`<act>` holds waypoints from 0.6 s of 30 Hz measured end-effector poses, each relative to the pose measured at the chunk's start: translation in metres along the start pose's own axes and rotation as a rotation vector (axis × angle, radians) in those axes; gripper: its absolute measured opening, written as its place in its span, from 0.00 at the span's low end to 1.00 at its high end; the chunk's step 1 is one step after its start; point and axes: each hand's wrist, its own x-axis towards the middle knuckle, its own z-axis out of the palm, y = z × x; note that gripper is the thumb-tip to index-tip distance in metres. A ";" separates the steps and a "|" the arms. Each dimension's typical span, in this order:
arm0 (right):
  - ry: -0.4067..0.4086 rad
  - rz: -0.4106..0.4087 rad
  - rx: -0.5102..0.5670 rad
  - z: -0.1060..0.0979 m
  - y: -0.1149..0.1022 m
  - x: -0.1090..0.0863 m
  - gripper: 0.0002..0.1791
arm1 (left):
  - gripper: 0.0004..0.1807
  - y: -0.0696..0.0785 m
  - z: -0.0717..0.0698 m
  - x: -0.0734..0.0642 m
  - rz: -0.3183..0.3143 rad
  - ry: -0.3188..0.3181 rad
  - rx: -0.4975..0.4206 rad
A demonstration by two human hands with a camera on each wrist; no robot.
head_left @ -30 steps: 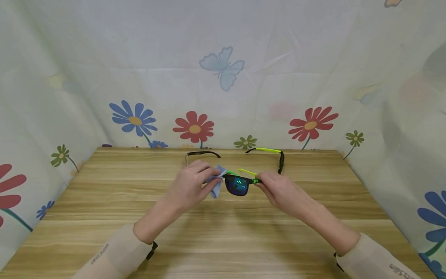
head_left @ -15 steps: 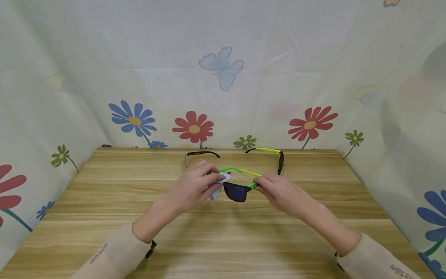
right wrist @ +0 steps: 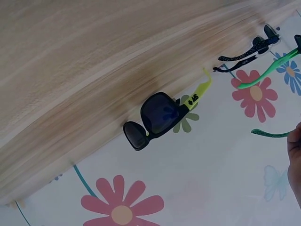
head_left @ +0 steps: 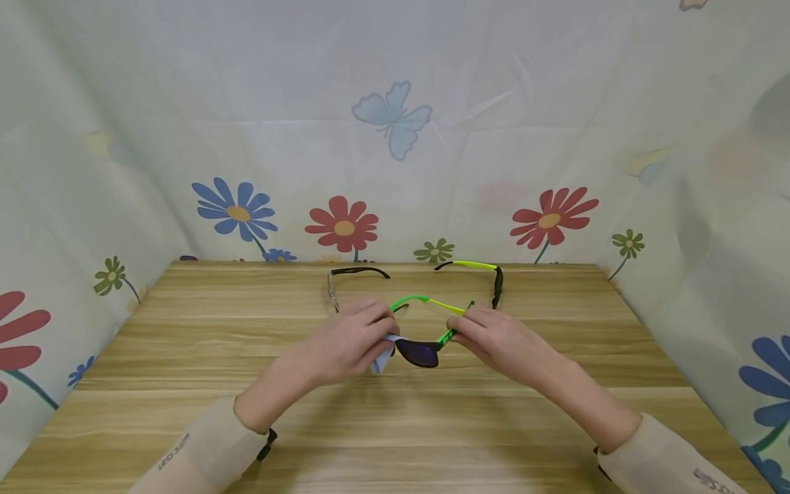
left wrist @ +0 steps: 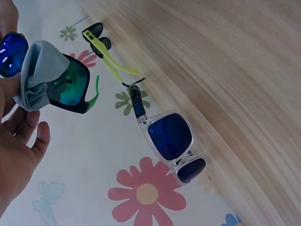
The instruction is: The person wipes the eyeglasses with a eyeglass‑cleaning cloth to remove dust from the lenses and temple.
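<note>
A pair of black-framed sunglasses (head_left: 418, 354) with green temples is held up between both hands over the wooden table. With its thumb and fingers my left hand (head_left: 348, 341) pinches a light blue cloth (head_left: 380, 361) folded over the lens on that side. In the left wrist view the cloth (left wrist: 40, 75) covers part of a green mirrored lens (left wrist: 73, 84), while the other lens (left wrist: 13, 54) shows blue. My right hand (head_left: 503, 341) grips the green temple (head_left: 446, 337) near its hinge. Only the edge of the right hand (right wrist: 295, 157) shows in the right wrist view.
Behind the left hand lie clear-framed sunglasses (left wrist: 169, 136) with dark blue lenses. Black sunglasses (right wrist: 162, 115) with yellow temples lie behind the right hand. The wooden table (head_left: 395, 439) meets a flower-printed curtain (head_left: 395, 192) at the back and sides.
The sunglasses have tilted and dropped slightly, so their lenses look darker and narrower from the head. The left hand and cloth have shifted a little lower; the right hand keeps its grip.
</note>
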 end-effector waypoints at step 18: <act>-0.101 0.061 0.074 0.003 -0.003 0.000 0.16 | 0.06 0.014 0.006 0.003 -0.034 -0.090 0.180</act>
